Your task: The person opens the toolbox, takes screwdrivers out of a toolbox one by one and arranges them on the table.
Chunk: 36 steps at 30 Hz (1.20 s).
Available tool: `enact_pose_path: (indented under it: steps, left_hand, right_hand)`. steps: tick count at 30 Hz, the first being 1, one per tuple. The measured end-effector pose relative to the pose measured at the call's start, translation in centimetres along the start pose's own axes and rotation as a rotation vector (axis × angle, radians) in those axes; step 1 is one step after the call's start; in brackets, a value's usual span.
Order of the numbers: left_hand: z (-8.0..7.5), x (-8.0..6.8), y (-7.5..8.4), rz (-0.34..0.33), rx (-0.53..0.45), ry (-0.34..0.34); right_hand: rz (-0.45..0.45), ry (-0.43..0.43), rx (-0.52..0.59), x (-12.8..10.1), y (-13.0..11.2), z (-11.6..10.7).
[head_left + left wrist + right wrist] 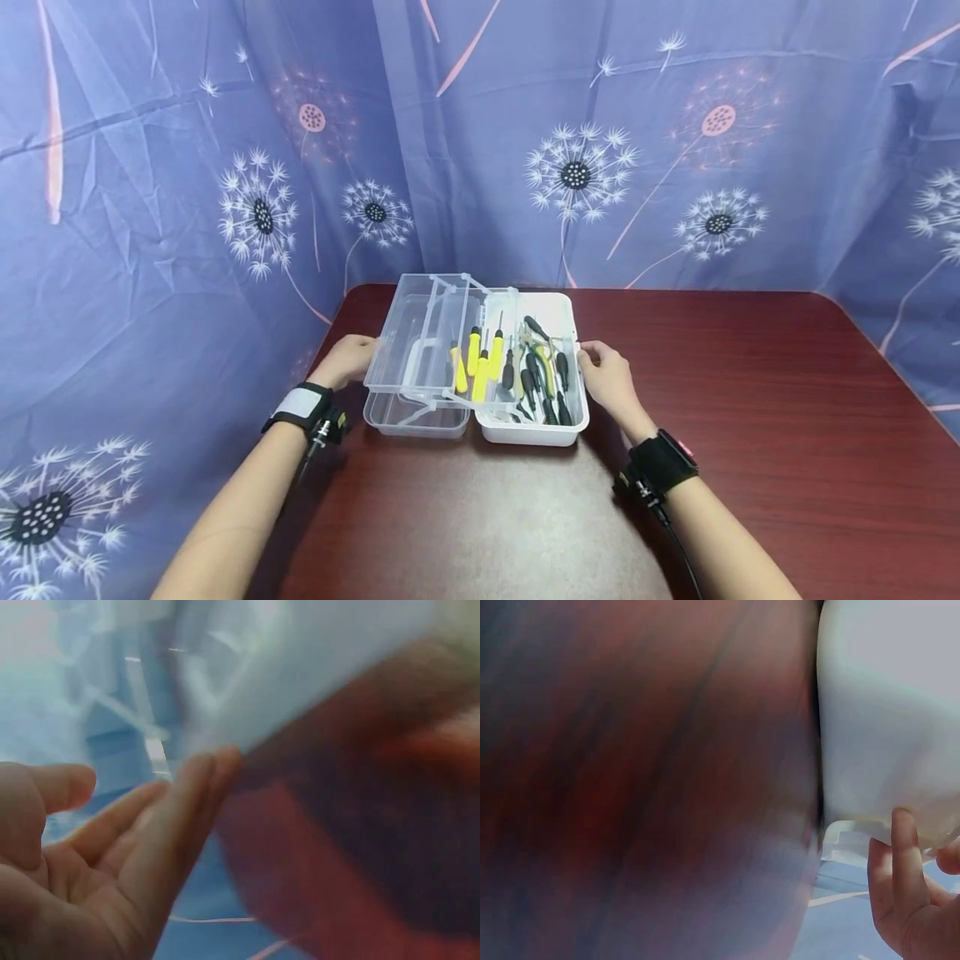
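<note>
Tool box (534, 429) near table's (750, 467) rear left corner, opened out, clear lid (420, 333) tilted at left.

Left hand (347, 360): straight fingers against lid's outer face.

Right hand (609, 377): fingers touch white tray's right wall; clamping not discernible.

Likely thin, stiff, slick plastic; loose tools (525, 371) between hands add weight. Support both end walls.

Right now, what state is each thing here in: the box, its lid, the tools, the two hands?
Toolbox: open, standing on the table.
Lid: swung open to the left.
Tray: lifted out on its arms, holding yellow screwdrivers.
Dark tools: lying in the white base.
Left hand: fingers straight, touching the lid.
Right hand: touching the base's right rim.
</note>
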State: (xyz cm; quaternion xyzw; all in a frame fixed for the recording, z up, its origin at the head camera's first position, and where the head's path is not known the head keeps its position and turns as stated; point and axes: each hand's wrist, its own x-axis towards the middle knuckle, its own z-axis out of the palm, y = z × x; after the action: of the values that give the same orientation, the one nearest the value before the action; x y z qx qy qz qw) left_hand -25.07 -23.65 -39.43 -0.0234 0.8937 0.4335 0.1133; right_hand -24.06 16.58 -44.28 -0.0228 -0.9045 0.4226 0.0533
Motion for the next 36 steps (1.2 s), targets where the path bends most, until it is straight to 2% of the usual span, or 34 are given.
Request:
enact_pose_path:
  steps: [2, 4, 7, 10, 15, 26, 31, 36]
  left_hand:
    - [-0.4, -0.8, 0.9, 0.011, -0.013, 0.023]
    - [-0.8, -1.6, 1.8, 0.023, -0.065, 0.009]
    - [-1.2, -2.7, 2.7, 0.052, -0.068, -0.021]
    - [-1.6, -3.7, 3.2, 0.088, 0.001, -0.062]
    - [-1.9, -4.9, 3.8, 0.127, 0.159, -0.054]
    - [-2.2, -5.9, 3.7, 0.136, 0.23, -0.044]
    - [-1.8, -6.0, 3.5, 0.109, 0.168, -0.055]
    - [-1.7, -6.1, 3.6, 0.133, 0.082, -0.057]
  right_hand:
    - [0.002, 0.0, -0.002, -0.1, 0.0, 0.1]
    - [0.004, 0.001, -0.002, -0.2, 0.0, 0.1]
    - [0.0, -0.001, -0.003, -0.2, -0.1, 0.0]
    - [-0.002, -0.007, -0.004, -0.2, -0.3, -0.3]
    - [0.004, -0.018, -0.016, -0.1, -0.5, -0.7]
    - [-0.013, -0.038, -0.02, 0.0, -0.3, -0.5]
    - [0.011, -0.056, 0.007, -0.1, -0.3, -0.6]
    - [0.002, -0.072, 0.044, -0.1, -1.1, -1.4]
